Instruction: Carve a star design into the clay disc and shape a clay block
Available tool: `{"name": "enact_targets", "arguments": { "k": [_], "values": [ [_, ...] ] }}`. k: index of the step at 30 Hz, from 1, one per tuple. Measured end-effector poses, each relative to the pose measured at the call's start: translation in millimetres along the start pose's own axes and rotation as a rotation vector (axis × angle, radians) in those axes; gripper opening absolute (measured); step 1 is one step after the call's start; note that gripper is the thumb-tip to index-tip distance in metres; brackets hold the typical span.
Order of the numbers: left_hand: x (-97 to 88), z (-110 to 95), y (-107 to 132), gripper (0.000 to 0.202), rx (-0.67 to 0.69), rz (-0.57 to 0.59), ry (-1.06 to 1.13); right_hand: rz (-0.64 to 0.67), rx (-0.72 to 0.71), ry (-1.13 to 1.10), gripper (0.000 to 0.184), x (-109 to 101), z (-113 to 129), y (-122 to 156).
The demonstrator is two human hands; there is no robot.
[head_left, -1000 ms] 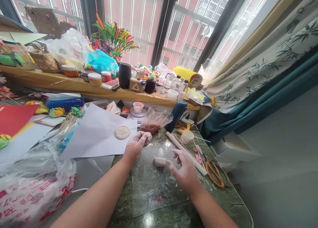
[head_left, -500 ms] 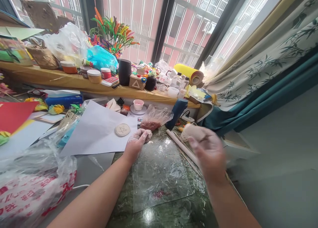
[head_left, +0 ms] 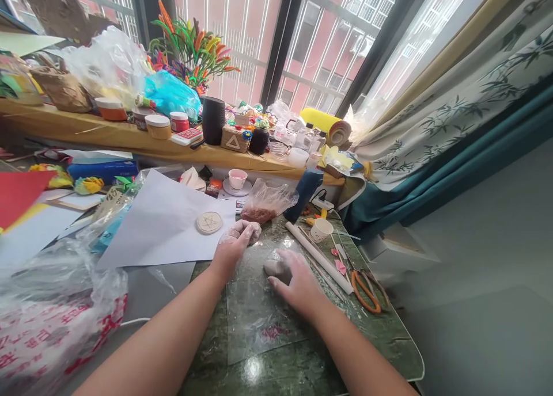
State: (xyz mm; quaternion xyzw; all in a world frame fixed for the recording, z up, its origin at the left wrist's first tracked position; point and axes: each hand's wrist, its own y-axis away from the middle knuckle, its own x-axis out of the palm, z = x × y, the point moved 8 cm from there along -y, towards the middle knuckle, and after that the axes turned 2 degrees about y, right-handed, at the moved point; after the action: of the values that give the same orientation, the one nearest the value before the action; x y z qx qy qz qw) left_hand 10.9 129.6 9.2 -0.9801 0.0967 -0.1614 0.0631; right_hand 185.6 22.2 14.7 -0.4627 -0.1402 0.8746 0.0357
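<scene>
Right hand (head_left: pixel 298 281) flat on clay lump (head_left: pixel 273 266); left hand (head_left: pixel 235 243) fisted.

— Bright?
— Yes, daylight floods in through the windows (head_left: pixel 242 33), slightly washed out there.
— Glare?
— A spot on the glossy counter (head_left: pixel 298 355). Shadows are soft; the frame's edges bend, wide-lens; focus is sharp.

hands (head_left: pixel 233 247) (head_left: pixel 297 282) 2 | cups (head_left: pixel 237 178) (head_left: pixel 321 229) 2 | scissors (head_left: pixel 366 292) 1 | rolling pin (head_left: pixel 319 258) 1 | disc (head_left: pixel 209 223) 1
</scene>
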Motion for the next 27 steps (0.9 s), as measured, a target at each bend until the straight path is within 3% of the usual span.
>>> {"name": "enact_targets", "arguments": {
  "k": [4, 6, 8, 12, 14, 16, 18, 20, 21, 24, 27],
  "values": [
    [2.2, 7, -1, 0.033, -0.024, 0.026, -0.003, 0.003, -0.022, -0.043, 0.032, 11, 0, 0],
    [2.4, 10, -1, 0.033, -0.034, 0.034, -0.009, -0.060, 0.002, -0.066, 0.031, 4, -2, -1],
    [2.2, 13, -1, 0.033, -0.035, 0.034, -0.009, -0.184, 0.053, -0.164, 0.034, -20, -2, -4],
    [2.2, 15, -1, 0.033, -0.020, 0.030, -0.014, -0.472, 0.096, -0.485, 0.043, -89, 11, -8],
    [3.2, 16, -1, 0.032, -0.021, 0.039, -0.021, -0.657, 0.039, -0.511, 0.043, -122, 20, 0],
    [3.2, 16, -1, 0.033, -0.018, 0.042, -0.020, -0.766, -0.055, -0.398, 0.039, -134, 29, 11],
    [1.7, 15, -2, 0.034, -0.007, 0.035, -0.031, -0.591, -0.156, -0.217, 0.032, -110, 33, 11],
    [0.2, 14, -1, 0.033, 0.002, 0.032, -0.071, -0.248, -0.178, -0.065, 0.033, -59, 24, 7],
    [-0.3, 13, -1, 0.033, 0.004, 0.033, -0.090, -0.145, -0.136, -0.025, 0.037, -37, 13, 8],
    [-0.2, 12, 0, 0.032, 0.003, 0.040, -0.092, -0.109, -0.001, 0.001, 0.050, -6, -15, 13],
    [2.5, 11, -1, 0.031, -0.018, 0.049, -0.037, -0.041, -0.081, 0.056, 0.052, 10, -10, 12]
  ]
}}
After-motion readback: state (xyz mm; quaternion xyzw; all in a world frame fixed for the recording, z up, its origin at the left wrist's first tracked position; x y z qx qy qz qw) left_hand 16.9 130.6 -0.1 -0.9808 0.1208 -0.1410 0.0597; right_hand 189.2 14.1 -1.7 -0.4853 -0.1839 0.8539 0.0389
